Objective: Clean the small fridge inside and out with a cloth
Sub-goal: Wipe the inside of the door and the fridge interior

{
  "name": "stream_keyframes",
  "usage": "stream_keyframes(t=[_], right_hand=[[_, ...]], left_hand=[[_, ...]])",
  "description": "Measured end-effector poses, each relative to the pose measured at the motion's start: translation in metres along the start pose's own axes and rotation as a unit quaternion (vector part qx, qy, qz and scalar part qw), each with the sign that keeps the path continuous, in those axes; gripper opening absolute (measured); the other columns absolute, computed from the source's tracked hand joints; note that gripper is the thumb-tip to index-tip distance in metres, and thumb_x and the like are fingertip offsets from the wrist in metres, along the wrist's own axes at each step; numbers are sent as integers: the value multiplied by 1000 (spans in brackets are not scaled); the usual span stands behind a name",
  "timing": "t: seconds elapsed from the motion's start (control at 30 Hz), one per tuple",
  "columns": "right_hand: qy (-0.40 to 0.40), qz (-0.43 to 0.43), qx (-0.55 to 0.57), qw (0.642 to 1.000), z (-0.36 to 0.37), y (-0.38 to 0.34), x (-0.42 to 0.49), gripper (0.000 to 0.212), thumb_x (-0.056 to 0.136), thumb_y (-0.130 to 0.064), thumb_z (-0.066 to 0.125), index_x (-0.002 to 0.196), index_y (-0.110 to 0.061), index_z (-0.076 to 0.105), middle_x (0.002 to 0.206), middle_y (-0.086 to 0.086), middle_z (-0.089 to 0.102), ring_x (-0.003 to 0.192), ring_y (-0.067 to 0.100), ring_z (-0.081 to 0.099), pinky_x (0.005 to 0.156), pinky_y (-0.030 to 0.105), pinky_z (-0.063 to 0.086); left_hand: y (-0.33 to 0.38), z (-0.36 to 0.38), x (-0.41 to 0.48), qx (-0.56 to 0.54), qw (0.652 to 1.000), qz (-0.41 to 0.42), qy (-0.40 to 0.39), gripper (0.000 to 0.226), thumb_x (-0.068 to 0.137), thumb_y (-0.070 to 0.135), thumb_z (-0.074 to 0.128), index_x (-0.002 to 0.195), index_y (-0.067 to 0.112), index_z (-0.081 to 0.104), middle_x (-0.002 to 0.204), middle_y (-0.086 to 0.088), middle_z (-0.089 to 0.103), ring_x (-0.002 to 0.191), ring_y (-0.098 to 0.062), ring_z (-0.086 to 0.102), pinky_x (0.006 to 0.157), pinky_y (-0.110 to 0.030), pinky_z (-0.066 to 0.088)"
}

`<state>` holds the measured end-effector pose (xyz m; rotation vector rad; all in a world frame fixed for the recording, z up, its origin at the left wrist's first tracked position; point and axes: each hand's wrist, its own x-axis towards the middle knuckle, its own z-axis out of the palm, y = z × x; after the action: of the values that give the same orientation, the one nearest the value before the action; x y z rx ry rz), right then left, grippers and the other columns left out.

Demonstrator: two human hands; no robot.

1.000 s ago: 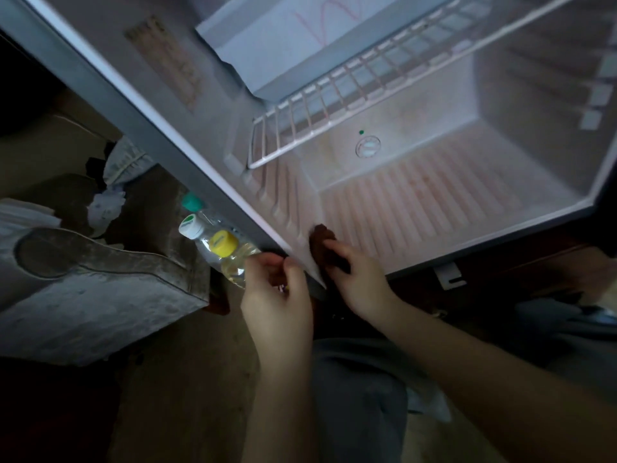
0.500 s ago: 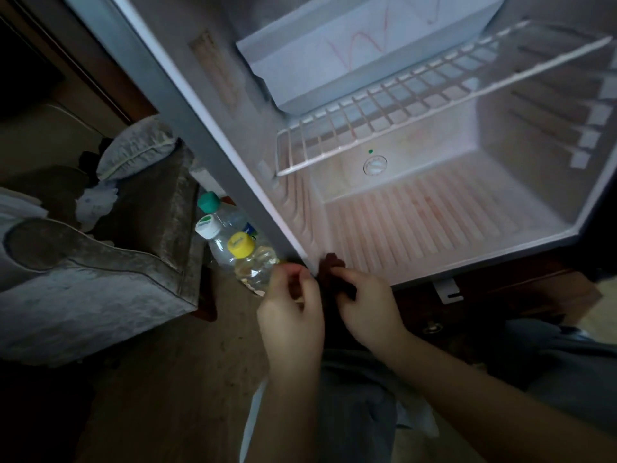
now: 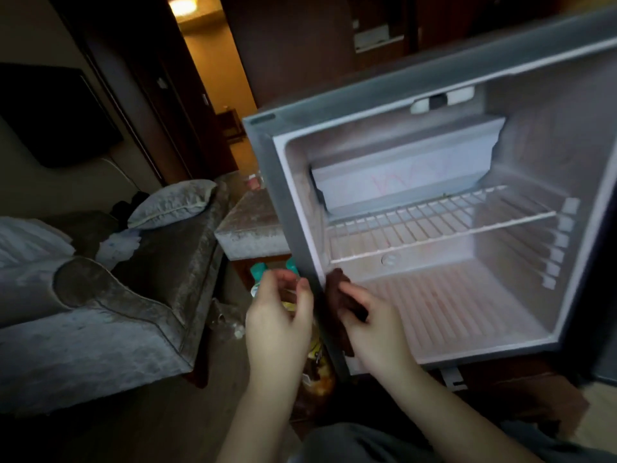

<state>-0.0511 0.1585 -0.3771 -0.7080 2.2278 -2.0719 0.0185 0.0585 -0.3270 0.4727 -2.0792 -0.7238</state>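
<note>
Our right hand (image 3: 370, 325) grips the dark brown cloth (image 3: 337, 285) against the lower left front edge of the small fridge (image 3: 283, 202). Our left hand (image 3: 280, 315) hovers just outside it, fingers loosely curled, holding nothing.

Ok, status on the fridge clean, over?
Left hand free. Right hand holds cloth on fridge left front edge, low. Bottles beside fridge, not obstructing.

The cloth (image 3: 338, 289) gripped by the right hand (image 3: 374, 332) is dark brown. Beyond that grip, the fridge (image 3: 367, 105) is white inside, grey outside.
</note>
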Motion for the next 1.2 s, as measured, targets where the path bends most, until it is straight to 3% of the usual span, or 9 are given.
stream_keyframes(t=[0.2,0.33,0.43,0.5,0.67,0.73,0.87,1.0,1.2], right_hand=[[42,-148,-10,988,6,-97,44,45,94,-11,56,137,-20,52,123,-20,49,115,-7,45,96,2,30],[44,-104,-49,992,19,-78,39,44,98,-18,49,142,-18,45,137,-4,53,124,8,49,104,18,35],[9,-129,-148,981,1,-48,29,43,91,-15,53,134,-12,55,128,4,61,117,17,58,101,21,41],[-27,-128,-222,966,-22,-43,31,43,87,-10,59,129,-13,60,121,6,65,109,21,62,94,22,45],[142,-243,-341,897,-60,-68,68,44,78,-10,49,119,-11,65,116,11,64,102,32,59,82,38,51],[87,-245,-375,890,-56,-69,91,44,77,-5,50,118,-12,66,119,11,64,104,34,57,85,39,49],[-182,-123,-490,843,-27,-35,137,51,89,-5,48,134,-29,54,140,0,50,123,27,50,100,37,44],[-190,-53,-462,864,-16,-26,164,44,94,-10,50,131,-31,57,131,0,58,117,26,55,102,37,44],[-192,-148,-482,842,-38,-40,109,49,88,2,46,126,-26,62,132,-6,57,119,19,51,90,20,36]], left_hand=[[15,-15,35,2,1000,26,-1,24,85,30,61,106,23,50,101,6,61,92,-13,60,77,-30,50],[24,-16,50,-21,999,41,-22,24,87,32,59,108,26,49,102,8,62,89,-10,61,74,-28,51],[29,-13,43,-41,998,38,16,19,86,27,60,103,24,50,95,5,61,83,-11,61,72,-31,51],[31,-11,31,-44,996,50,54,19,85,19,61,100,21,49,91,4,56,76,-8,56,69,-22,46],[20,1,11,-23,997,77,5,26,84,14,64,105,19,49,93,7,49,76,-9,54,61,-22,45],[19,-1,14,-20,997,80,10,26,83,12,65,104,17,50,94,7,49,78,-10,53,61,-15,38],[16,-9,37,-22,999,31,35,29,83,17,67,107,13,52,99,6,49,91,-14,52,73,-23,39],[14,-7,51,-26,999,-5,33,34,84,27,67,112,17,50,105,8,49,95,-13,53,79,-32,48],[6,8,13,-21,997,65,38,11,85,20,60,90,15,52,84,4,51,79,-13,49,66,-24,39]])
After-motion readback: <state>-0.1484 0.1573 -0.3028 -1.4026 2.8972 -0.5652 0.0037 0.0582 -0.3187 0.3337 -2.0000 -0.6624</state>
